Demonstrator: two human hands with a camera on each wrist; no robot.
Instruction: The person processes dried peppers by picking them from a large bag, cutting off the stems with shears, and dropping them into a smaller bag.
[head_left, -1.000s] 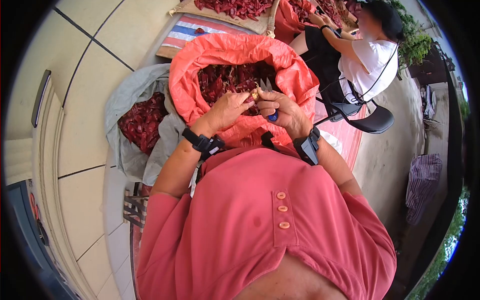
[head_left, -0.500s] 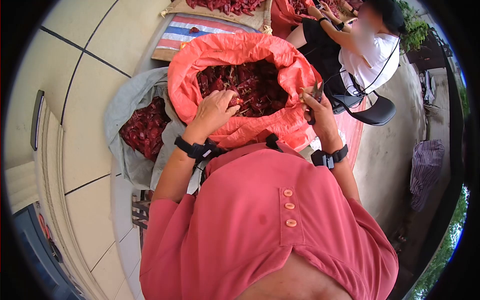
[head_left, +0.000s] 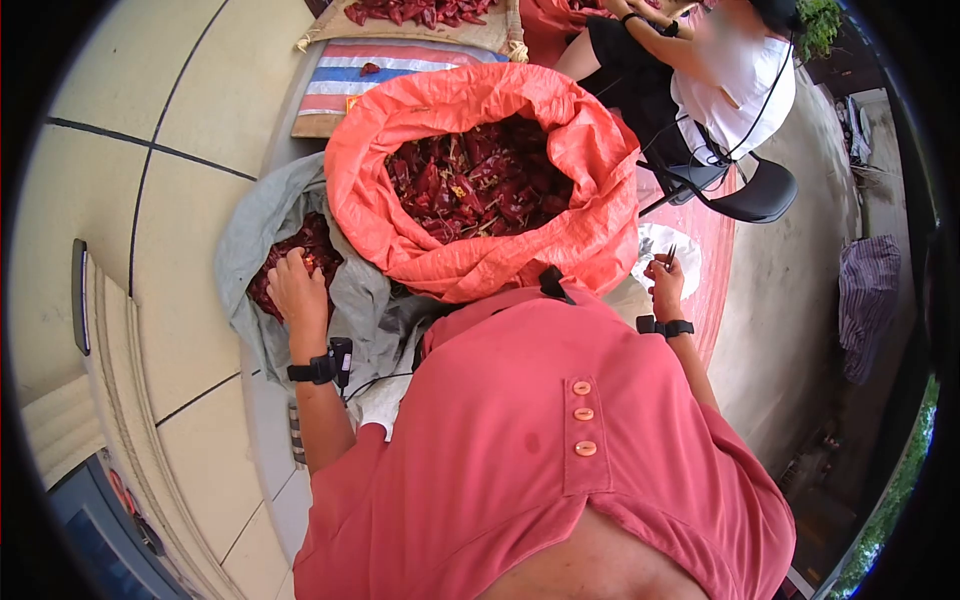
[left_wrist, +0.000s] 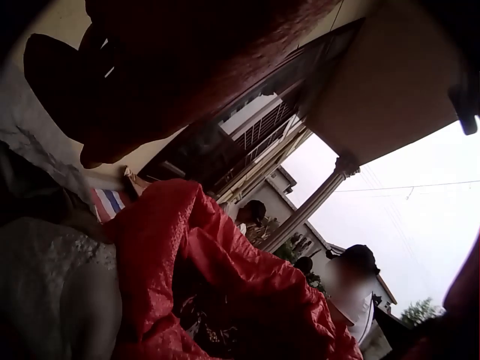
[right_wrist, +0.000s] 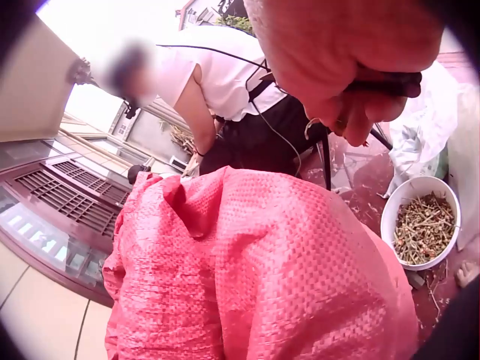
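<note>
My left hand (head_left: 297, 287) is over the mouth of the grey woven sack (head_left: 250, 215), its fingers loosely spread right at the dried red chilies (head_left: 310, 240) inside. In the left wrist view that hand (left_wrist: 142, 82) is a dark shape with a gap between thumb and fingers. Out to the right, my right hand (head_left: 667, 285) grips a pair of scissors (head_left: 671, 256), blades pointing up. Its handle shows dark in the palm in the right wrist view. Between the hands stands a large red woven sack (head_left: 360, 170), rolled open and holding many dried chilies (head_left: 480, 180).
A white bucket (right_wrist: 386, 225) of cut stems (right_wrist: 426, 229) stands below the right hand, beside white plastic (head_left: 680, 240). A person in a white shirt (head_left: 740, 90) sits close at the right by a black folding chair (head_left: 750, 190). More chilies (head_left: 420, 10) lie behind on sacking.
My hands have parted from above the red sack. The left has moved left to the grey sack, its red chili no longer visible. The right has gone right and lower with the scissors.
</note>
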